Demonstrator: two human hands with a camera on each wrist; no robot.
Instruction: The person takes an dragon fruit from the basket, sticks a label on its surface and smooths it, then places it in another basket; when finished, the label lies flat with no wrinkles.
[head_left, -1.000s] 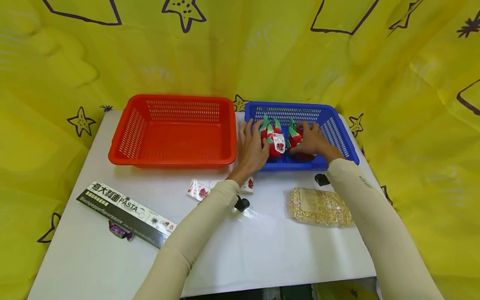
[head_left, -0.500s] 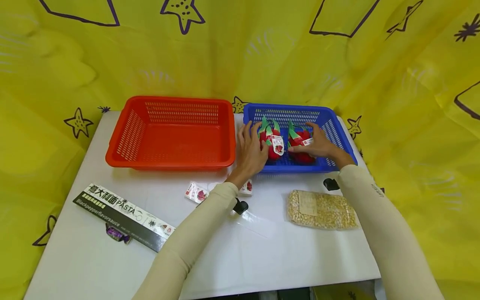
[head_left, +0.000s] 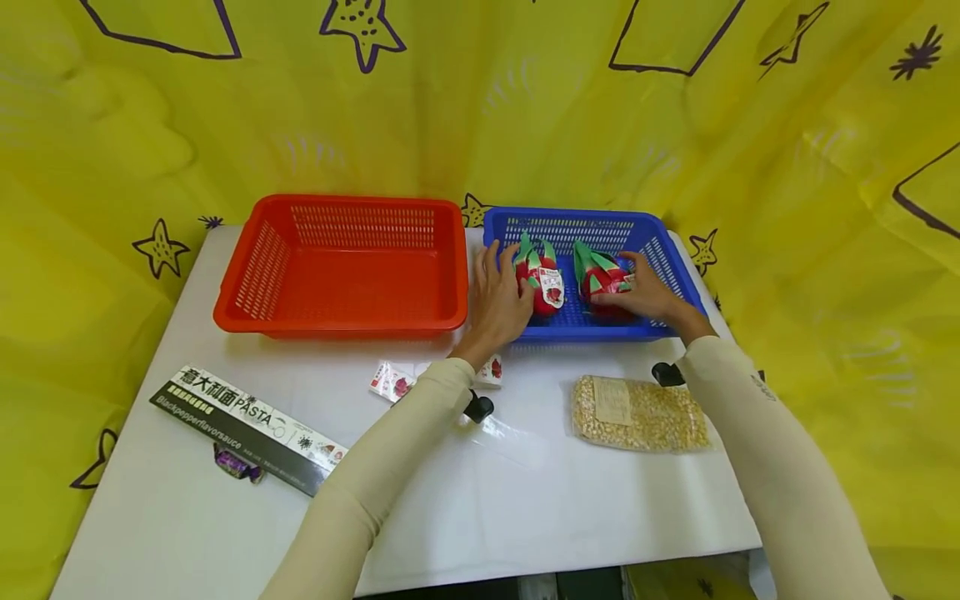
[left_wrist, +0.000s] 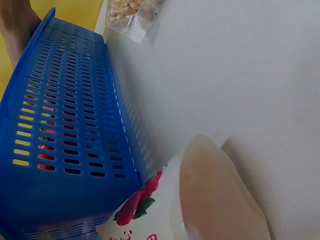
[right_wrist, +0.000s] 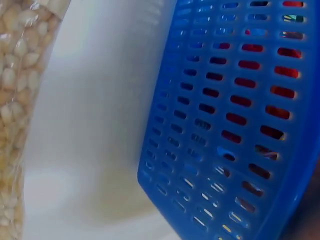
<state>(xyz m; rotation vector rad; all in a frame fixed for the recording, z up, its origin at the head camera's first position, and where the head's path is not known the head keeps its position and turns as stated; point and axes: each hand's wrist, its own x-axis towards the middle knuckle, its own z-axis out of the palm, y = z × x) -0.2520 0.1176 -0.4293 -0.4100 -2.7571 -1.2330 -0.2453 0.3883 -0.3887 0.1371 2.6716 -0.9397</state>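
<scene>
Two red dragon fruits with green leaf tips and white labels lie side by side in the blue basket (head_left: 592, 335). My left hand (head_left: 497, 304) reaches over the basket's left rim, its thumb and index finger curled at the side of the left dragon fruit (head_left: 540, 279). My right hand (head_left: 647, 293) holds the right dragon fruit (head_left: 596, 271) from its right side, thumb in front and a finger behind. The left wrist view catches the blue basket's slotted wall (left_wrist: 75, 100), red showing through its slots. In the right wrist view the wall (right_wrist: 225, 110) hides the fingers.
A red basket (head_left: 345, 325) stands left of the blue one. White packets with red fruit pictures (head_left: 392, 382) lie under my left forearm. A pasta box (head_left: 247, 429) rests over a purple wrapper (head_left: 236, 462). A clear bag of pale kernels (head_left: 641, 414) lies front right.
My right hand has drawn slightly right, uncovering more of the right dragon fruit, which has turned a little. My left hand has kept its place beside the left one.
</scene>
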